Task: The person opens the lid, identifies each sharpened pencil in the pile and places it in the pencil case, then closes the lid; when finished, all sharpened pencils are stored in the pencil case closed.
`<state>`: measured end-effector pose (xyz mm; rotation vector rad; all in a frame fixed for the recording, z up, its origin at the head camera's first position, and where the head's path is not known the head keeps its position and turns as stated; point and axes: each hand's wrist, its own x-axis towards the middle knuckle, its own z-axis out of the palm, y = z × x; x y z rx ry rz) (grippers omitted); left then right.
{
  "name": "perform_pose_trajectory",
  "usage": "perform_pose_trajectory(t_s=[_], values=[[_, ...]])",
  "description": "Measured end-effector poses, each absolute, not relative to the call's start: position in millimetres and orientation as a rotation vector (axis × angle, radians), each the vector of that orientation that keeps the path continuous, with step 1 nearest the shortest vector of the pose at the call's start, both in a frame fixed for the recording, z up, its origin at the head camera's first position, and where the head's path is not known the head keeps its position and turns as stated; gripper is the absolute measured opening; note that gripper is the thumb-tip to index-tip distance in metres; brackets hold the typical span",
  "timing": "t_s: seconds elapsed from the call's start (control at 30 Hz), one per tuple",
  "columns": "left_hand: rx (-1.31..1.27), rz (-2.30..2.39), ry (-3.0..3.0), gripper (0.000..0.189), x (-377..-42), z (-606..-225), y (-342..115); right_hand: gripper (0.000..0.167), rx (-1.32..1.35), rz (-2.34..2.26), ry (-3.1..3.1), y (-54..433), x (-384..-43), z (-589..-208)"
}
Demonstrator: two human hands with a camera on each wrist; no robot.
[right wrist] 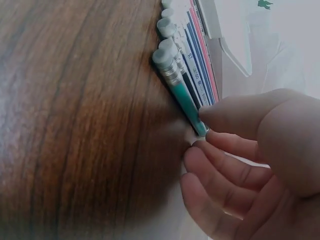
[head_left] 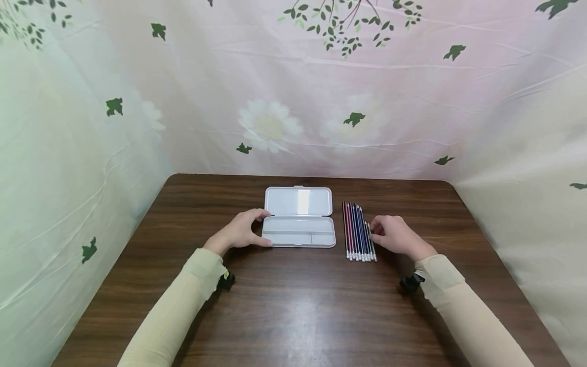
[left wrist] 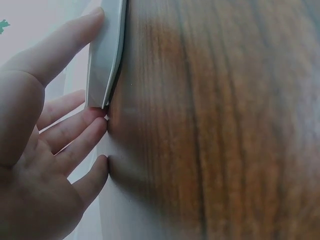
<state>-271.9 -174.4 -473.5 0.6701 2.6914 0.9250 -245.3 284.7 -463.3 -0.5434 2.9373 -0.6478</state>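
Observation:
A white pencil case [head_left: 286, 238] lies unfolded in the head view, its lid [head_left: 282, 201] tipped back and its divided tray bare inside. My left hand [head_left: 240, 230] grips the left end of this case, thumb at the front corner and fingers at the side and back. To the right of the case, several pencils [head_left: 353, 229] lie side by side, white eraser ends toward me. At the right edge of the row, my right hand [head_left: 392, 235] pinches a green pencil [right wrist: 184, 97] between thumb and fingers. Its far end is hidden behind the fingers.
The dark wooden table [head_left: 293, 300] has rounded far corners. A pale cloth [head_left: 197, 117] with leaf and flower prints hangs behind it and along both sides. Each wrist wears a black device; one is the right wrist camera [head_left: 411, 283].

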Motion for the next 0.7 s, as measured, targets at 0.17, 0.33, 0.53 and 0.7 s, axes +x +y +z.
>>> perform_pose_trajectory(t_s=[0.17,0.33,0.53,0.7], values=[[0.685,0.915,2.695,0.086,-273,-475,-175,0.018,-0.459,-0.608,2.921,283,-245,-461],[0.700,0.911,2.698,0.086,-275,-477,-175,0.013,-0.422,-0.495,2.939,281,-244,-457],[0.699,0.910,2.700,0.086,-275,-478,-175,0.026,-0.267,-0.431,2.901,280,-239,-452],[0.686,0.914,2.692,0.086,-275,-477,-175,0.011,-0.219,-0.359,2.903,281,-236,-448]])
